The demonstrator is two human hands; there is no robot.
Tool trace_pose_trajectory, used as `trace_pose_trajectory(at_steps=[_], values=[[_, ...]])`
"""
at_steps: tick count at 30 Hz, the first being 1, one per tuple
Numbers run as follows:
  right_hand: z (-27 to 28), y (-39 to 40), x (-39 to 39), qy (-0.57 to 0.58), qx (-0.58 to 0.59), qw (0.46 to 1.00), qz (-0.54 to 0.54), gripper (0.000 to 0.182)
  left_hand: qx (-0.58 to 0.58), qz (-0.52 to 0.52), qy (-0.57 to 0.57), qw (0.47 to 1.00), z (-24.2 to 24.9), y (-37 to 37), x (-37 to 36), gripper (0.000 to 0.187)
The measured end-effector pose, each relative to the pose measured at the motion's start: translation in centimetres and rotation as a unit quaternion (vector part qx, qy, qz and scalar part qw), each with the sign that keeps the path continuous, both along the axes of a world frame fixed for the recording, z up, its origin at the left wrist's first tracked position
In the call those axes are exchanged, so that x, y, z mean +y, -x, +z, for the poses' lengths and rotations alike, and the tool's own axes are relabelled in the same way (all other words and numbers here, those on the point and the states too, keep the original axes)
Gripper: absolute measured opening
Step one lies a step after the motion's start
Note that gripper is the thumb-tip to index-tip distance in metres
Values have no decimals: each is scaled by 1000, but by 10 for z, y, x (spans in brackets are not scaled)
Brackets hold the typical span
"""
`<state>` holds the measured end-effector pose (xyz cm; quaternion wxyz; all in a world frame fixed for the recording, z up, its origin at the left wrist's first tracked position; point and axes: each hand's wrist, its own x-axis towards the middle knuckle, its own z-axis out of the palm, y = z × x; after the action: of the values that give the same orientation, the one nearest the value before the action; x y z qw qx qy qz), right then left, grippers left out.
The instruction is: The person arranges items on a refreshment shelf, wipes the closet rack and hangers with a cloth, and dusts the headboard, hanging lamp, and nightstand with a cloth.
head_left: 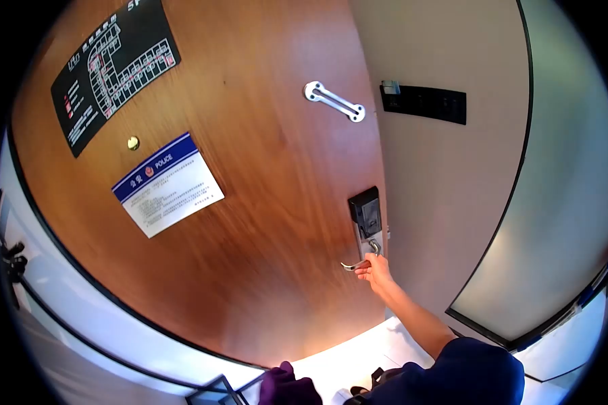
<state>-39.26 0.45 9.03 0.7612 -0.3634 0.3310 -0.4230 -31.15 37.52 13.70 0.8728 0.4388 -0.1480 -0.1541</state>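
Note:
A wooden door (270, 169) fills the middle of the view. My right hand (377, 270) is closed around the metal lever handle (350, 266), low on the door's right side. Above the handle sits a black lock plate (365, 212). Higher up, a silver door guard (334, 101) is fixed to the wood. My left hand does not show.
On the door are a black floor-plan sign (115, 74), a white and blue police notice (167, 185) and a brass peephole (134, 142). A black switch panel (425, 104) is on the wall at right. Dark purple cloth (289, 387) shows at the bottom.

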Motion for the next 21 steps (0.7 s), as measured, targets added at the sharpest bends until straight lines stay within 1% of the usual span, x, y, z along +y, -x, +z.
trace_pose_trajectory(at_steps=[2,5,9,10,11,14,15,17,19,21], values=[[3,-19,-18,0,37,999,-7,26,4,-9,-6,1000,-4,-4,-3,57],[1,-35,-34,-7,44,999,27,28,6,-19,-15,1000,-4,-10,-8,58],[6,-34,-27,-2,41,999,33,29,7,-23,-11,1000,-3,-8,-6,61],[-2,-35,-33,-16,44,998,45,28,5,-22,-9,1000,-3,-6,-4,62],[-10,-37,-38,-17,51,998,24,27,5,-23,-5,1000,-1,-6,-3,63],[-17,-46,-49,-12,20,1000,19,24,4,-11,9,1000,1,-6,-3,67],[-17,-47,-45,-18,-2,1000,-3,23,4,-11,22,1000,1,-6,-1,68],[-23,-45,-53,-26,19,999,20,21,1,-1,39,999,5,-3,3,70],[-24,-44,-51,-46,-3,999,12,18,-7,2,58,998,11,-2,11,73],[-40,-41,-58,-31,-41,998,36,18,-20,-5,77,997,19,-4,15,76]])
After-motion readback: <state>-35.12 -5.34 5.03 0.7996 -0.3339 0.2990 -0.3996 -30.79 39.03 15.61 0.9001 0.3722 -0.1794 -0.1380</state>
